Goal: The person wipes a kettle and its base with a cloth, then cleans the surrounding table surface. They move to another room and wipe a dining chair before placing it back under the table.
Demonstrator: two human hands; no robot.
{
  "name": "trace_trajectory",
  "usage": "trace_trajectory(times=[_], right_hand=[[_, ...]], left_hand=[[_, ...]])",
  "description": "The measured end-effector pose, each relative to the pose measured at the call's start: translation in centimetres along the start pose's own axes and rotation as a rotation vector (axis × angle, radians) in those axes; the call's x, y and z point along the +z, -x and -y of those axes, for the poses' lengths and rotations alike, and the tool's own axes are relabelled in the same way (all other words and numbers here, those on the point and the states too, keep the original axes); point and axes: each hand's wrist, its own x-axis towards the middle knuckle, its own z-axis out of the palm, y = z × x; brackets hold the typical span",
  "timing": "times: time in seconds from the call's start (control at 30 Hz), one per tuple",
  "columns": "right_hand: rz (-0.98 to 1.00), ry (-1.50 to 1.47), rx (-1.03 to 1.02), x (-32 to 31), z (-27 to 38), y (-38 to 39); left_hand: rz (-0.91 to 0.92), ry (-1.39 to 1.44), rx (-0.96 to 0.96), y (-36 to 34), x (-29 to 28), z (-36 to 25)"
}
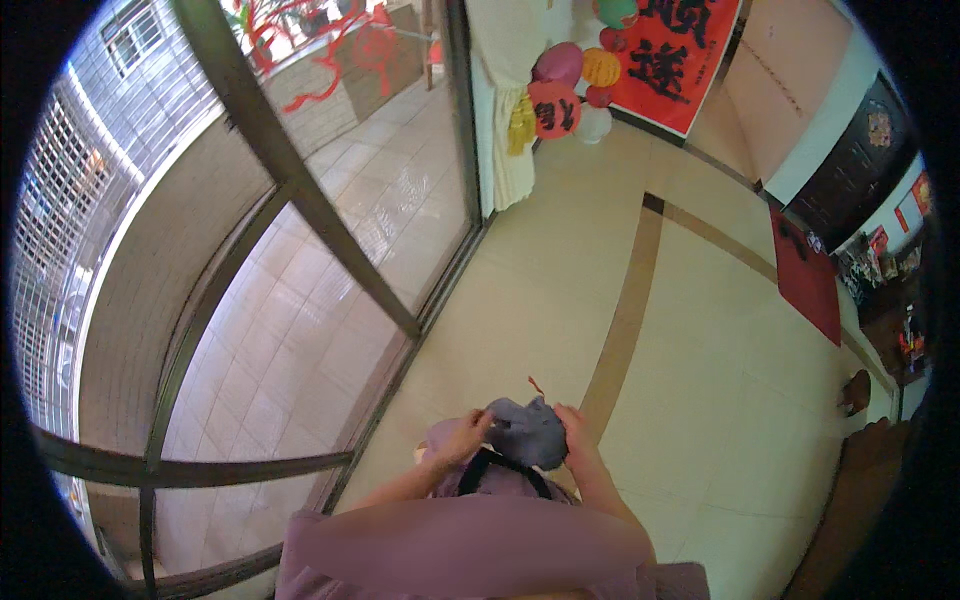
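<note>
In front of my body a bunched grey cloth (530,432) is held up between my two hands. My left hand (470,437) pinches its left edge. On the opposite side my right hand (577,435) grips the right edge, its fingers partly hidden behind the fabric. A thin reddish-brown strip (536,385) shows just beyond the top of the cloth; whether it is attached I cannot tell. Below the cloth a black strap (500,464) curves across my mauve clothing (470,545).
Framed glass sliding doors (300,180) stand along my left, with a tiled balcony behind. Round decorations (575,80) and a cream curtain (510,140) hang ahead. A red mat (805,275) lies by the dark door (855,155). Brown furniture (850,500) is at right.
</note>
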Motion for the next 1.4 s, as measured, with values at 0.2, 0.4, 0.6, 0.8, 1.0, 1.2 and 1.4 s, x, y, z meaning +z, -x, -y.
trace_trajectory(times=[0.2,0.4,0.6,0.8,1.0,1.2,1.4], right_hand=[[-0.058,-0.373,0.012,-5.4,5.5,-4.3],[-0.136,-0.538,-0.014,-11.1,13.8,-12.5],[-0.389,-0.545,-0.286,-19.5,24.0,-14.7],[-0.627,-0.716,-0.363,-29.4,29.6,-19.2],[-0.649,-0.572,-0.341,-39.4,36.4,-27.3],[-0.482,-0.157,-0.395,-47.8,50.2,-35.3],[-0.323,-0.014,-0.605,-54.1,61.9,-45.9]], left_hand=[[0.284,0.217,0.120,-6.2,4.4,-12.3],[0.350,0.299,0.343,-17.0,6.3,-21.9],[0.521,0.017,0.624,-25.3,9.5,-38.6],[0.590,0.048,0.912,-30.4,18.2,-55.4],[0.602,-0.051,1.040,-34.3,25.1,-69.0],[0.420,-0.023,0.979,-40.0,26.0,-83.1],[0.303,0.027,1.121,-49.2,26.7,-97.5]])
